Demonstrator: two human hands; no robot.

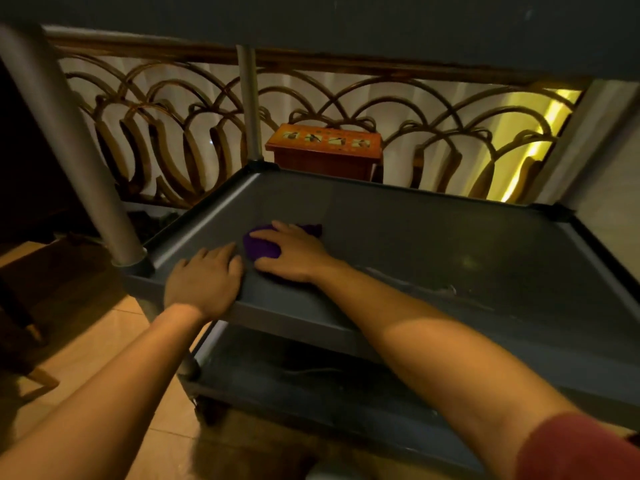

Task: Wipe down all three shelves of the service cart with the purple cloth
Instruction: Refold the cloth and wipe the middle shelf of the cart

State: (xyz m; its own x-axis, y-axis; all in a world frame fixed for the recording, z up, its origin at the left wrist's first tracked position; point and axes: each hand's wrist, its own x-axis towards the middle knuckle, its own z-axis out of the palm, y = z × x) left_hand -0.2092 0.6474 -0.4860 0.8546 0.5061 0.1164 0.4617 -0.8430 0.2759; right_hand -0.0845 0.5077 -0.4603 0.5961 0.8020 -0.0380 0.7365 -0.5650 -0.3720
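The grey service cart's middle shelf (450,244) fills the centre of the view, with the underside of the top shelf (346,19) above and the bottom shelf (311,386) below. A crumpled purple cloth (258,245) lies in the middle shelf's near left corner. My right hand (294,252) presses flat on top of the cloth, fingers spread over it. My left hand (204,278) grips the shelf's front rim just left of the cloth.
Grey cart posts stand at the near left (69,150), far left (249,102) and right (602,133). Behind the cart runs a wooden lattice railing (166,126) with an orange wooden box (325,147) beyond it. Tiled floor (114,341) lies to the left.
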